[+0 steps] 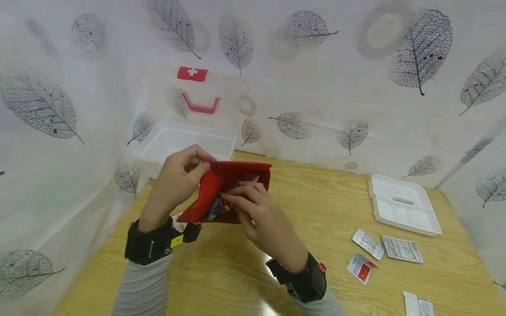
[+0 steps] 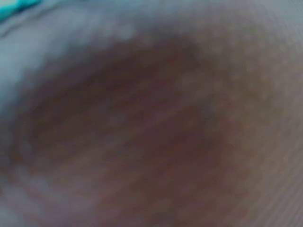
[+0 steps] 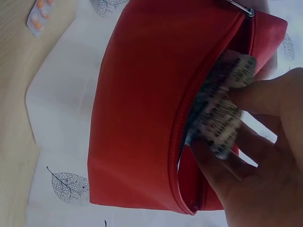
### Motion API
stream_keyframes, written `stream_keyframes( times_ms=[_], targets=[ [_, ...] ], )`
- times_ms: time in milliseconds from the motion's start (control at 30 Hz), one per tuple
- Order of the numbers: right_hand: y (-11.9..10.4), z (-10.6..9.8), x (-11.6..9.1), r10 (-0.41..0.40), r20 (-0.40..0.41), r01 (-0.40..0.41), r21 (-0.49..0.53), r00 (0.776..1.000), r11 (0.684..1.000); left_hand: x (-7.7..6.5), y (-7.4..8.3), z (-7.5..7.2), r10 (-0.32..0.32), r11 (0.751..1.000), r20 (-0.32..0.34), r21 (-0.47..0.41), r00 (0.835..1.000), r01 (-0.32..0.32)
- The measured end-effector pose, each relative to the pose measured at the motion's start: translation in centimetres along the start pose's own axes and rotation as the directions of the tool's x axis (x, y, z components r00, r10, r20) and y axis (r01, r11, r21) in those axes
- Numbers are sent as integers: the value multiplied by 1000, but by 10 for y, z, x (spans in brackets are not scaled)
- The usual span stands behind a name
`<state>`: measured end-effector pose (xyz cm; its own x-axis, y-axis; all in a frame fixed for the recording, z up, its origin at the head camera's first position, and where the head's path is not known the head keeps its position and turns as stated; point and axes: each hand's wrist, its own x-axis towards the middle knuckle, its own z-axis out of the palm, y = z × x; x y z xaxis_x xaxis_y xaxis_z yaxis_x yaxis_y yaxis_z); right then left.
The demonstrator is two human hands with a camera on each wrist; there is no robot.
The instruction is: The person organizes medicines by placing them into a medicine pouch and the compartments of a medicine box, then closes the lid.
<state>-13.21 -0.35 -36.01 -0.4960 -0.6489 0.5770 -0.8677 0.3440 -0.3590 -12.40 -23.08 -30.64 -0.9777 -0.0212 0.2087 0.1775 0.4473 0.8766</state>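
Note:
A red zip pouch (image 1: 207, 189) is held up above the table with its mouth unzipped. My left hand (image 1: 177, 181) pinches the pouch's edge at the upper left. At the opening, my right hand (image 1: 265, 217) holds a foil blister pack (image 3: 221, 113) between thumb and fingers, as the right wrist view shows. Part of the pack is inside the pouch, and its foil back carries dark print. Other contents, some bluish, lie in the pouch but are too unclear to name. The left wrist view is only a close blur.
On the right of the wooden table (image 1: 316, 206) lie blister packs (image 1: 402, 249), a folded white-and-red packet (image 1: 361, 268) and another packet (image 1: 426, 306). Behind them is a white tray (image 1: 407, 215). A white box (image 1: 146, 153) with a red handle (image 1: 201, 107) on its raised lid stands back left.

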Motion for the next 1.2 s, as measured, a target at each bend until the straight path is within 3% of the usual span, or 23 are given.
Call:
stream_keyframes(
  times_ms=[267,433,733,900,1033,1200],
  targets=[
    [4,3,0,2,-5,-2,15,1000,1000,2,0,1,11,1000,0,23,1000,-11],
    [3,-1,0,45,-26,-45,19,999,999,2,-1,1,4,1000,-6,10,1000,-4],
    [4,-7,-3,65,-159,-55,68,985,996,1,-2,-2,-9,1000,-35,3,999,10],
    [3,-10,-6,59,-167,-35,144,984,989,0,-3,-7,-17,1000,-59,14,998,18],
    [-1,-13,-7,21,-97,0,205,995,979,-1,-6,-12,-19,1000,-91,16,996,21],
    [-4,-13,-7,-16,112,-17,286,994,958,0,-8,-16,-10,1000,-134,2,991,10]
  ],
)
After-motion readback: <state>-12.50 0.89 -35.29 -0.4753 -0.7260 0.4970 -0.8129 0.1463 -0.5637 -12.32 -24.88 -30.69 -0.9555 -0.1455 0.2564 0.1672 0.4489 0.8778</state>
